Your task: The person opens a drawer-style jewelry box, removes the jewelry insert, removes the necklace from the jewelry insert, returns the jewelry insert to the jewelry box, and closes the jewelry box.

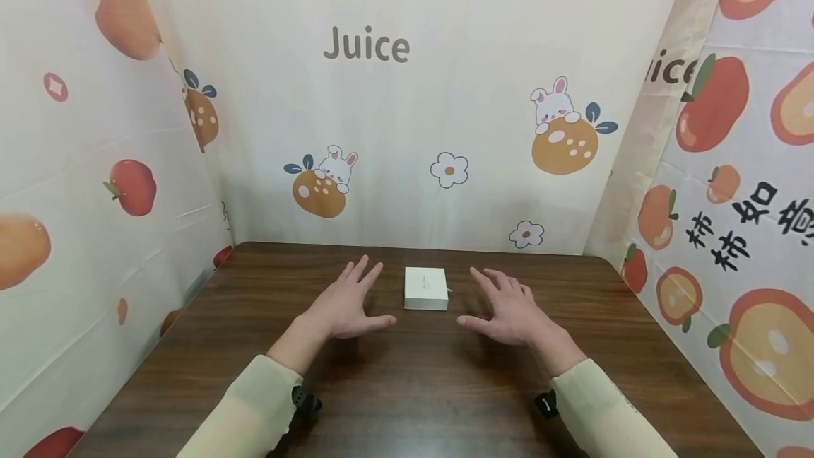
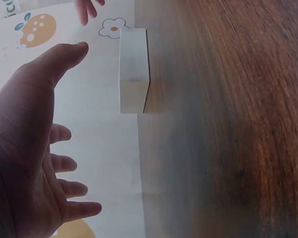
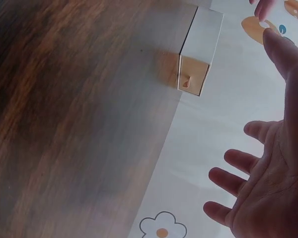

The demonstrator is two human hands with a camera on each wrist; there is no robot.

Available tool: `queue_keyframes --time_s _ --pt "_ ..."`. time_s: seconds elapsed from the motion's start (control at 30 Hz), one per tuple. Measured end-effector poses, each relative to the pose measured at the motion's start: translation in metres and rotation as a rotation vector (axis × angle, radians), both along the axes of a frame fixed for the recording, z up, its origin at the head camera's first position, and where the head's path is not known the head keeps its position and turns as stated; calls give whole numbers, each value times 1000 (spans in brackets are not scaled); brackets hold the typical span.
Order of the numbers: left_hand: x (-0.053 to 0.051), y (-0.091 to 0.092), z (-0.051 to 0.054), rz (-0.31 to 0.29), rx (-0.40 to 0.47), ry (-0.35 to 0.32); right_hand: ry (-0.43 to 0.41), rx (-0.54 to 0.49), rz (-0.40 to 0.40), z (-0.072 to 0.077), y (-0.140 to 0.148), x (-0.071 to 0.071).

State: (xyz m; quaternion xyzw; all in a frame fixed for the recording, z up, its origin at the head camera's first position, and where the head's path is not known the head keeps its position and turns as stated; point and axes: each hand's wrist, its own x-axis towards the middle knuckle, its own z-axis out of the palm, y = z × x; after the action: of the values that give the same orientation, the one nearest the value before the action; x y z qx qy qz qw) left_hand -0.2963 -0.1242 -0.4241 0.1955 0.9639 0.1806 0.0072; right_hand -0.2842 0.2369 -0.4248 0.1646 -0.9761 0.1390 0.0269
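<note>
A small white box [image 1: 426,287] with faint lettering on its lid lies on the dark wooden table, between the two hands. The right wrist view shows a little pull tab [image 3: 187,82] on the tan end of this box [image 3: 202,34]. To the left of the box, my left hand [image 1: 343,306] hovers over the table with fingers spread and thumb pointing inward. On the opposite side my right hand [image 1: 509,308] is held in a mirrored pose, fingers apart. Neither hand touches the box, and both palms are bare in the wrist views.
The brown wooden table [image 1: 407,387] extends toward the front edge of the head view. A cream curtain [image 1: 407,112] printed with fruit and rabbits hangs behind it. Similar printed cloths hang at the left [image 1: 76,140] and right [image 1: 731,232].
</note>
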Motion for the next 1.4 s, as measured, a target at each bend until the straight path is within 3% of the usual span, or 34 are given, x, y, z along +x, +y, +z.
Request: queue_keyframes --time_s 0.43,0.67,0.87,1.17,1.4 --pt "-7 6 -10 -38 61 -64 -73 -31 -6 -7 -1 -6" --pt "-13 13 -17 -59 82 -87 -163 -152 -46 -12 -2 -18" --pt "-19 26 -19 -87 89 -77 -195 -255 -90 -17 -7 -32" --pt "-34 51 -30 -112 87 -59 -235 -317 -135 -19 -25 -47" --pt "-38 66 -35 -114 62 -66 -256 -379 -139 -22 -37 -56"
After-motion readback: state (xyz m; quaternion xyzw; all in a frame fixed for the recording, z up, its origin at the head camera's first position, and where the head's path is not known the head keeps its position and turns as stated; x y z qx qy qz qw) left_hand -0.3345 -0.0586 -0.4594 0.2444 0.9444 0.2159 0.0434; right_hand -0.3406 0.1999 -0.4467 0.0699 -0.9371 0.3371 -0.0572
